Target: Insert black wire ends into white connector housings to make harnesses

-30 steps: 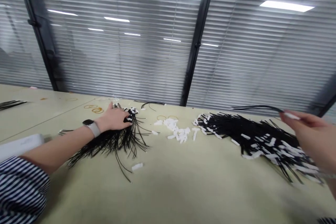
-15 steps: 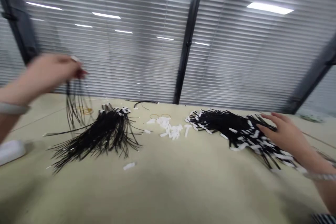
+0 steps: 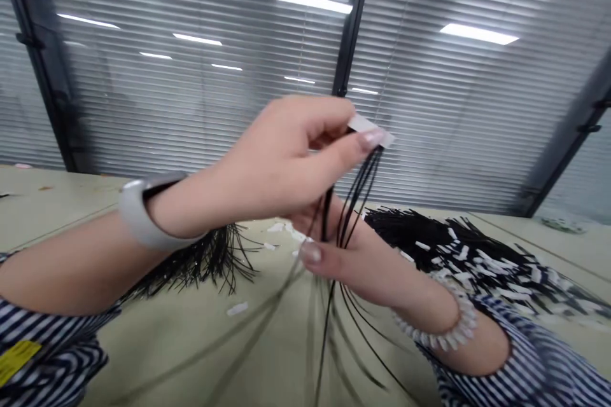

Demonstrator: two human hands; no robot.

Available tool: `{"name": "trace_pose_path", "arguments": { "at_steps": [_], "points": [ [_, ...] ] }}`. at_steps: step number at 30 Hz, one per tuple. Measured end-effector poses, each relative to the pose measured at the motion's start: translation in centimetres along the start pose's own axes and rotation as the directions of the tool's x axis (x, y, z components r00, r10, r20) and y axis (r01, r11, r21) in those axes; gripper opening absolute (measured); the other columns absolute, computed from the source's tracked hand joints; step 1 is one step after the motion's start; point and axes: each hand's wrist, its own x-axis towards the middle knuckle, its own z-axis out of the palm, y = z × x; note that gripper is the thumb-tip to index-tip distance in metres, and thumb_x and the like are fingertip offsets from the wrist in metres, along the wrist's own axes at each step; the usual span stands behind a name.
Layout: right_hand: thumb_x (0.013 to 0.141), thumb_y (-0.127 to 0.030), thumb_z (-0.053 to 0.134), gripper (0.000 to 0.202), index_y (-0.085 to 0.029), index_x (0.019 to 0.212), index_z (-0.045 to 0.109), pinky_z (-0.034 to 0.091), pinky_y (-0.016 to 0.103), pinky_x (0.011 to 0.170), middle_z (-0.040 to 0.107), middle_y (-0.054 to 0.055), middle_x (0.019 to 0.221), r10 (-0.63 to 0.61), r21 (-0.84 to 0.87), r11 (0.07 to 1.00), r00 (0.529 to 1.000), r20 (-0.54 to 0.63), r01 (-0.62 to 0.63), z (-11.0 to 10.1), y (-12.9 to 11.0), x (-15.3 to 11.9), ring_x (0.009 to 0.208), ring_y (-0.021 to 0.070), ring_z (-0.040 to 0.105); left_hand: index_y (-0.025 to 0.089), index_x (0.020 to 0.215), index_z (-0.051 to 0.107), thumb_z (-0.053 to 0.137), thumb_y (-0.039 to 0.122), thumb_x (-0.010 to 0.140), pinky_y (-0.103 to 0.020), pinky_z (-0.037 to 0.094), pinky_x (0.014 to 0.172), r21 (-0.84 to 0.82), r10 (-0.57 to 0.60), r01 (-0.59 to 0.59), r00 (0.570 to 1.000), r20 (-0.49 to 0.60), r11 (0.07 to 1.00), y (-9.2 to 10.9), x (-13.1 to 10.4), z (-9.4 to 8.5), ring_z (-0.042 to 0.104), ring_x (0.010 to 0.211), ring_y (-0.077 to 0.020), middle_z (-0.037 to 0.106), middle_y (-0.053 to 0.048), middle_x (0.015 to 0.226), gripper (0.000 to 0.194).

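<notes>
My left hand (image 3: 291, 162) is raised at the middle, thumb and fingers pinching a flat white end piece (image 3: 389, 139) on a bundle of thin black wires (image 3: 356, 194). The wires hang down from it, their lower ends spread and partly blurred. Below, my right hand (image 3: 351, 254) is loosely closed around the hanging wires, which pass between its thumb and fingers. Its fingers are partly hidden behind the left hand and the wires.
A pile of black wires (image 3: 222, 261) lies on the table (image 3: 267, 356) behind my left forearm. At the right is another pile (image 3: 415, 232) with many white pieces. One loose white piece (image 3: 237, 309) lies nearer. Blinds behind glass (image 3: 229, 114) stand beyond the table.
My left hand has brought the wires from the far left to the middle. My right hand has left the right pile and closed around the hanging wires.
</notes>
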Motion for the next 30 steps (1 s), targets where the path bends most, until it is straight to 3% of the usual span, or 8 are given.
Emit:
{"name": "trace_pose_path", "arguments": {
  "at_steps": [2,5,8,11,13,17,24,30],
  "points": [
    [0.080,-0.042,0.052,0.026,-0.018,0.091,0.055,0.048,0.035,0.081,0.063,0.004,0.083,0.072,0.112,0.991,0.997,0.040,-0.077,-0.3,-0.2,-0.1,0.081,0.0146,0.062,0.017,0.059,0.054,0.052,0.036,0.080,-0.025,0.040,0.061,0.124,0.001,-0.002,1.000,0.009,0.992,-0.3,0.0,0.8,0.057,0.073,-0.0147,0.051,0.003,0.060,0.029],
    [0.086,-0.043,0.043,0.027,-0.018,0.089,0.054,0.048,0.026,0.053,0.045,-0.008,0.044,0.226,-0.032,0.974,0.973,0.058,-0.224,-2.7,-0.4,-1.0,0.039,0.0067,0.046,0.017,0.073,0.059,0.050,0.037,0.081,-0.023,0.039,0.057,0.159,-0.037,0.040,0.999,-0.022,0.987,-1.8,-0.7,0.5,0.057,0.070,-0.0143,0.056,0.002,0.065,0.023],
    [0.086,-0.045,0.040,0.032,-0.019,0.094,0.057,0.039,0.021,0.044,0.043,-0.006,0.046,0.408,-0.473,0.820,0.909,0.089,-0.322,-5.2,-0.4,-1.9,0.040,0.0075,0.044,0.021,0.098,0.057,0.053,0.036,0.079,-0.024,0.042,0.058,0.042,-0.146,0.142,0.983,0.111,0.989,-3.7,-2.2,0.2,0.059,0.073,-0.0154,0.063,0.000,0.080,0.025],
    [0.088,-0.039,0.038,0.029,-0.020,0.088,0.060,0.036,0.023,0.048,0.057,0.000,0.061,0.399,-0.785,0.588,0.914,0.069,-0.198,-6.1,0.2,-2.6,0.052,0.0105,0.051,0.023,0.105,0.054,0.050,0.038,0.080,-0.024,0.044,0.057,-0.017,-0.294,0.323,0.881,0.371,0.946,-5.0,-4.2,1.3,0.060,0.071,-0.0155,0.065,-0.001,0.083,0.030],
    [0.088,-0.032,0.039,0.024,-0.023,0.092,0.061,0.036,0.024,0.054,0.062,0.002,0.076,0.386,-0.848,0.522,0.912,0.138,-0.093,-5.8,1.1,-3.0,0.062,0.0124,0.054,0.022,0.096,0.059,0.051,0.036,0.079,-0.023,0.043,0.056,-0.008,-0.336,0.382,0.823,0.458,0.924,-5.7,-5.6,2.6,0.060,0.069,-0.0151,0.065,-0.001,0.079,0.024],
    [0.086,-0.037,0.040,0.027,-0.022,0.096,0.061,0.036,0.026,0.055,0.062,0.003,0.072,0.507,-0.855,0.513,0.832,0.226,-0.080,-5.1,3.5,-4.2,0.062,0.0147,0.054,0.019,0.074,0.061,0.047,0.036,0.080,-0.024,0.041,0.055,0.046,-0.440,0.482,0.752,0.491,0.875,-7.2,-8.6,4.7,0.058,0.061,-0.0144,0.063,-0.001,0.065,0.023],
    [0.082,-0.035,0.047,0.024,-0.019,0.093,0.061,0.039,0.028,0.065,0.062,0.006,0.084,0.527,-0.838,0.543,0.796,0.297,-0.047,-6.6,6.7,-5.4,0.077,0.0181,0.055,0.018,0.076,0.056,0.057,0.035,0.072,-0.026,0.042,0.057,-0.105,-0.646,0.768,0.597,0.475,0.632,-9.9,-12.8,6.2,0.056,0.063,-0.0145,0.061,-0.001,0.067,0.017],
    [0.079,-0.041,0.052,0.027,-0.017,0.088,0.062,0.041,0.022,0.058,0.061,0.002,0.076,0.439,-0.766,0.642,0.828,0.349,-0.017,-8.6,7.9,-3.9,0.065,0.0115,0.053,0.017,0.087,0.050,0.066,0.018,0.063,-0.027,0.043,0.065,-0.333,-0.709,0.811,0.583,0.396,0.481,-11.5,-13.6,7.6,0.053,0.069,-0.0122,0.056,0.001,0.074,0.028]
  ]
}}
